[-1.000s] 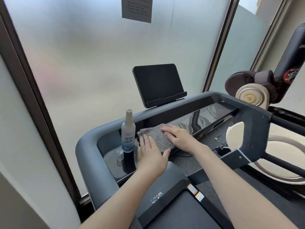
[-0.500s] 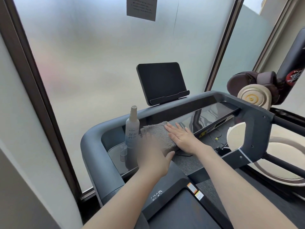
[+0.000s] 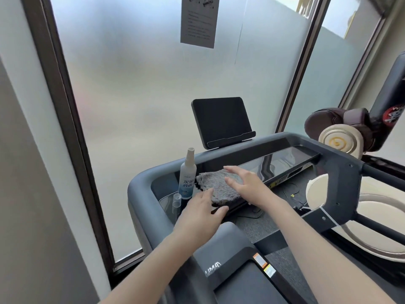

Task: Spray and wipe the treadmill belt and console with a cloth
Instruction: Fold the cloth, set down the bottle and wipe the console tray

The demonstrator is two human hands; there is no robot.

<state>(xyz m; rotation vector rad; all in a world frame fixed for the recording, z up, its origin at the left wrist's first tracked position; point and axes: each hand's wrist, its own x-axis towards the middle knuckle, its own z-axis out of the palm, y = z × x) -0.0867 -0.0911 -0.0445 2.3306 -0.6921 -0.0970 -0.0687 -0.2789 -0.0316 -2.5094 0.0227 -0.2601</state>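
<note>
At the left end of the console (image 3: 285, 164), beside the spray bottle (image 3: 187, 178), left hand (image 3: 201, 213) and right hand (image 3: 245, 183) lie flat-fingered on the cloth (image 3: 215, 186); I judge console wiping underway, belt (image 3: 247, 290) pending.

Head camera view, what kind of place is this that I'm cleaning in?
Likely a small gym or home workout room. A treadmill with a glossy console stands against a frosted window, and what look like brown boxing gloves and a black punching bag sit to the right.
</note>
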